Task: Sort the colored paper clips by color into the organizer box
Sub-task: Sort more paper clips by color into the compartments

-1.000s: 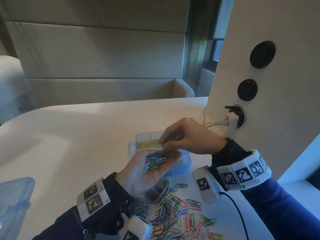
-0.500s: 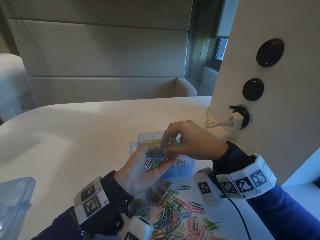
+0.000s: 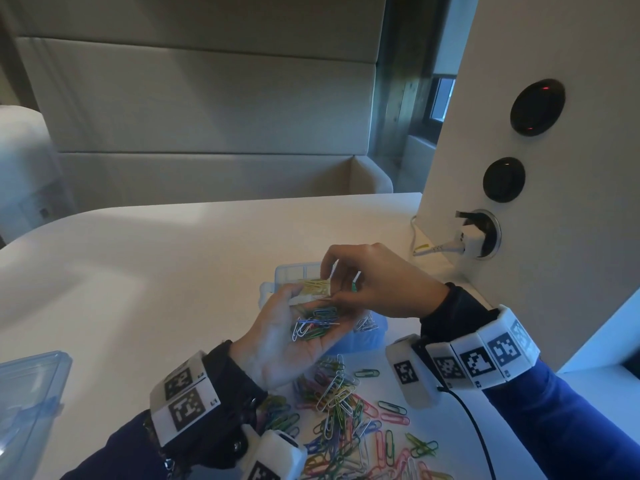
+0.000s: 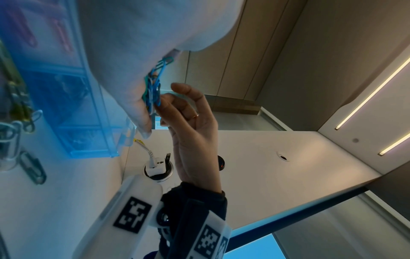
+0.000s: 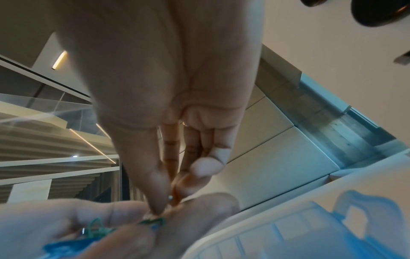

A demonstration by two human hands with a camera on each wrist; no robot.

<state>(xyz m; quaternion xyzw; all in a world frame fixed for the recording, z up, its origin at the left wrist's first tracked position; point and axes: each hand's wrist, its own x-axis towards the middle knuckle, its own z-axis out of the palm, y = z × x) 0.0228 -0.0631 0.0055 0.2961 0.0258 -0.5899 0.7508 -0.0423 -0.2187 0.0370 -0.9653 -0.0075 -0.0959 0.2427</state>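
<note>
My left hand (image 3: 277,341) is palm up over the table, its fingers cupped around a bunch of blue, green and white paper clips (image 3: 315,327). My right hand (image 3: 377,282) reaches down onto the left fingertips, thumb and forefinger pinched together on a clip from that bunch (image 5: 170,198); its colour is unclear. A green bit (image 3: 354,287) shows under the right fingers. The blue organizer box (image 3: 298,271) stands just behind and below both hands, with yellow clips (image 3: 315,285) in one compartment. A loose pile of mixed clips (image 3: 346,410) lies on the table in front.
A clear blue lid (image 3: 27,393) lies at the left edge of the table. A white panel (image 3: 554,237) with a plugged-in charger (image 3: 467,237) and cable stands at the right. A black cord (image 3: 474,427) runs from my right wrist.
My left hand has curled more around the bunch and risen slightly. My right hand's pinch stays at the left fingertips, moved a little toward the box.
</note>
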